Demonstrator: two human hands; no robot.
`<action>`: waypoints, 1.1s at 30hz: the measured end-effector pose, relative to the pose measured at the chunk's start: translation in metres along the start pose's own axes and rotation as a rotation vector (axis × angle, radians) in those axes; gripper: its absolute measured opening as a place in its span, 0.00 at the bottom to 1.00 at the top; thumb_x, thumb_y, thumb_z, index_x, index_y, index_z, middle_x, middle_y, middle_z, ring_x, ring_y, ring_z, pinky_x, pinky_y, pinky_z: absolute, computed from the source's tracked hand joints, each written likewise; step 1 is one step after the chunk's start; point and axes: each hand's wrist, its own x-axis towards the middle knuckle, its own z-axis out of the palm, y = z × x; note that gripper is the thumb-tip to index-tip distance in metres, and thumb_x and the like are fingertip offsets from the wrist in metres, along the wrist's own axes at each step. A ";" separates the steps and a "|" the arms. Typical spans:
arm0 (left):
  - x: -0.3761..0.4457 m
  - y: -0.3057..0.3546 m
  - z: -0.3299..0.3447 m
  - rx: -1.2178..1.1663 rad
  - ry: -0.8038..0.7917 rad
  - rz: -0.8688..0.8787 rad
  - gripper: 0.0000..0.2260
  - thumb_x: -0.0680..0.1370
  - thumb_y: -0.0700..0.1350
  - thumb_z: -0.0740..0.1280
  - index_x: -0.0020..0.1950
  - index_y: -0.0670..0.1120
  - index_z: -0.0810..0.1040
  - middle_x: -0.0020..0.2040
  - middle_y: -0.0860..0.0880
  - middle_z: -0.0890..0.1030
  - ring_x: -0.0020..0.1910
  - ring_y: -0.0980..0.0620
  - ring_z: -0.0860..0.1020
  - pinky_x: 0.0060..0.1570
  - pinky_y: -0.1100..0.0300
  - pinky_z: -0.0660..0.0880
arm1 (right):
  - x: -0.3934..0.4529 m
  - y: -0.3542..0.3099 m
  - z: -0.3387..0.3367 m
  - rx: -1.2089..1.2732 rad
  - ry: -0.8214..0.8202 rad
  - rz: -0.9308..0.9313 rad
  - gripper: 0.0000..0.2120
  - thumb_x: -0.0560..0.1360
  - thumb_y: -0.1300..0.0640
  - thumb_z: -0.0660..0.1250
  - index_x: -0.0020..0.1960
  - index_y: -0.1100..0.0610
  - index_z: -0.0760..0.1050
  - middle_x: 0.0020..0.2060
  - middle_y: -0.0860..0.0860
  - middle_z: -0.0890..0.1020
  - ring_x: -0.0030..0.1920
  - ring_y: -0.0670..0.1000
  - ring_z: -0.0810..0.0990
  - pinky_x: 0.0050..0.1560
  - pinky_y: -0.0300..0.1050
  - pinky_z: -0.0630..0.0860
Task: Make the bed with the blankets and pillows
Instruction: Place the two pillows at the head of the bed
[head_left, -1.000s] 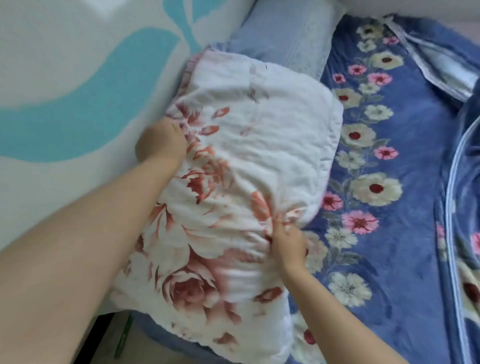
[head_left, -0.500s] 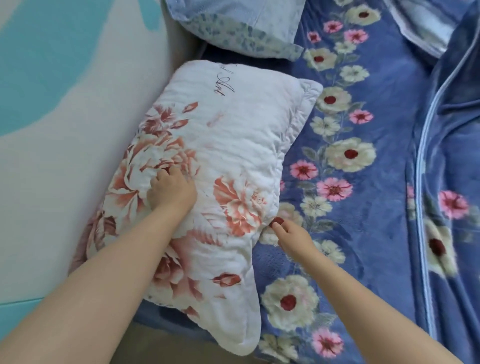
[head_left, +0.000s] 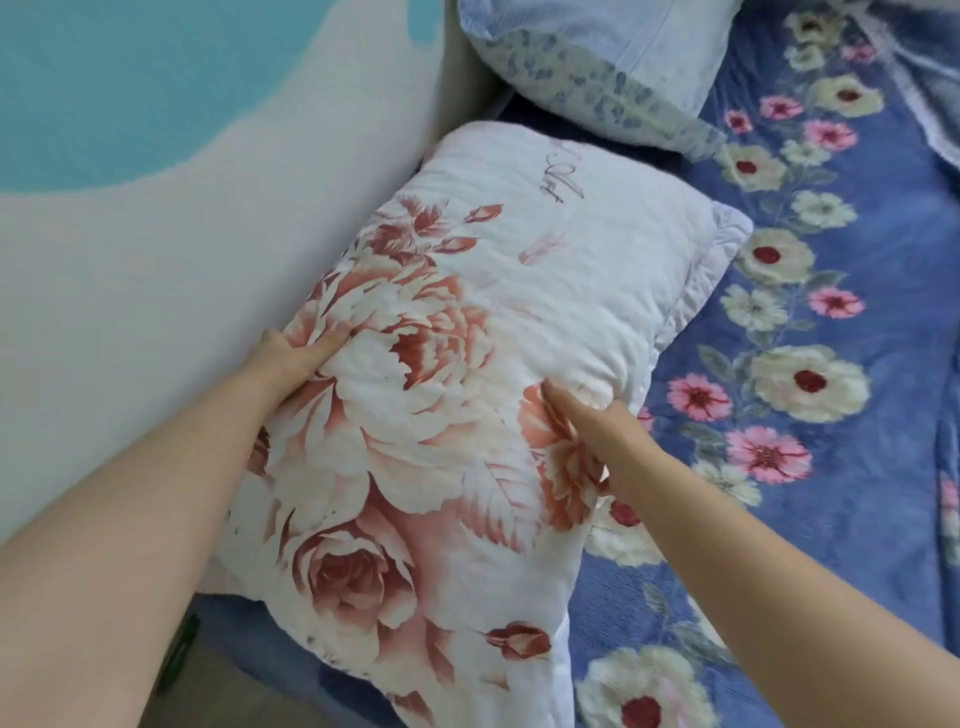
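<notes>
Blue floral blanket (head_left: 857, 493) is covering the bed | white rose-print pillow (head_left: 467, 389) is lying on it against the wall (head_left: 156, 260), below a pale blue pillow (head_left: 597, 57) | left hand (head_left: 291, 358) is gripping its wall-side edge | right hand (head_left: 602, 431) is resting flat, fingers extended, holding nothing.

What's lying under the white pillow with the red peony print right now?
The white peony-print pillow rests on the blue flowered fleece blanket, which shows along its right and lower edges. Its left edge meets the wall. Anything directly beneath it is covered.
</notes>
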 end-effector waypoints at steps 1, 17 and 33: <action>0.006 -0.005 0.001 -0.024 -0.048 -0.004 0.38 0.72 0.63 0.65 0.70 0.36 0.65 0.70 0.38 0.70 0.67 0.40 0.70 0.66 0.52 0.66 | 0.006 0.003 0.005 0.056 0.001 0.019 0.50 0.57 0.33 0.72 0.70 0.59 0.61 0.65 0.56 0.74 0.61 0.58 0.76 0.59 0.52 0.75; -0.060 0.046 -0.061 -0.361 0.425 0.590 0.15 0.65 0.55 0.66 0.32 0.44 0.70 0.34 0.45 0.70 0.36 0.51 0.68 0.36 0.58 0.66 | -0.064 -0.043 -0.018 0.759 0.369 -0.364 0.13 0.74 0.63 0.65 0.32 0.53 0.68 0.20 0.45 0.73 0.16 0.40 0.69 0.20 0.33 0.68; -0.081 0.003 0.006 0.558 0.058 0.084 0.24 0.81 0.45 0.56 0.74 0.36 0.55 0.72 0.32 0.60 0.70 0.34 0.63 0.67 0.46 0.64 | -0.033 0.024 0.000 -0.387 -0.197 -0.286 0.28 0.79 0.61 0.55 0.76 0.54 0.48 0.73 0.55 0.63 0.70 0.56 0.66 0.60 0.43 0.68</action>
